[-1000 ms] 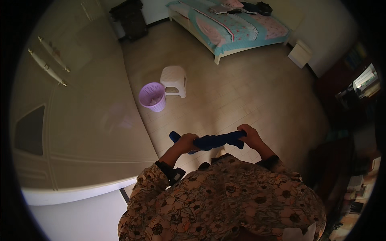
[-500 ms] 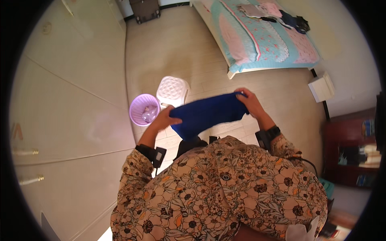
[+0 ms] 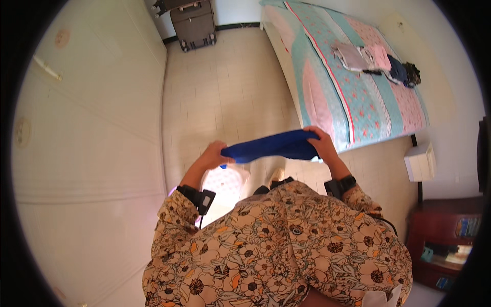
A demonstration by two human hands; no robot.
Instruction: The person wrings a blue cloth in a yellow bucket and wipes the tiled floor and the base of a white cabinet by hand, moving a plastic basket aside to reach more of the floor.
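A dark blue piece of cloth (image 3: 271,146), perhaps a garment, is stretched between my two hands in front of my body. My left hand (image 3: 211,156) grips its left end, and a small bit of blue hangs below those fingers. At the other end my right hand (image 3: 322,143) pinches the upper right corner, thumb against fingers. The cloth sags a little along its lower edge. Its exact kind cannot be made out. Both hands are in the air above the floor.
A patterned bed (image 3: 332,97) at the right bears several folded clothes (image 3: 376,57). Pale cabinet doors (image 3: 97,143) line the left. A white stool (image 3: 225,183) stands below my left hand. A brown suitcase (image 3: 193,25) is at the back, a dark red cabinet (image 3: 434,240) at right.
My view has shifted forward, bringing the bed and suitcase nearer while the stool slides under my left arm. The purple basket is now mostly hidden. The cloth, still in both hands, looks narrower.
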